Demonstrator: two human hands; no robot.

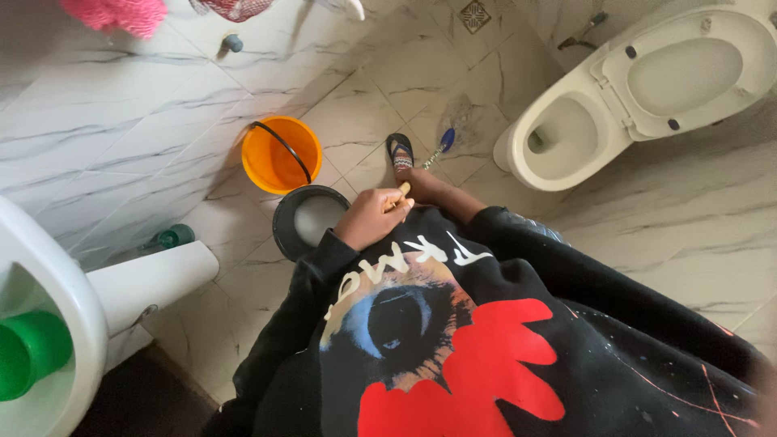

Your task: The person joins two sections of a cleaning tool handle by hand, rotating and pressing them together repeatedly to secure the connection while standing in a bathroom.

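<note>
My left hand (371,218) is closed around the top of a tan wooden handle (402,191) in front of my black printed sweatshirt (453,340). Just beyond it my foot in a patterned sandal (401,151) rests on the marble floor tiles. A blue brush head (446,139) lies on the floor beside the sandal, near the white toilet (558,142), whose seat and lid (688,73) are raised. I cannot tell whether the brush belongs to the handle. My right hand is out of sight.
An orange bucket (281,154) with a black bail stands next to a dark grey round bucket (312,218), left of my hand. A white basin (57,307) holding a green object (28,352) fills the lower left. A green bottle (174,236) and floor drain (474,14) are farther off.
</note>
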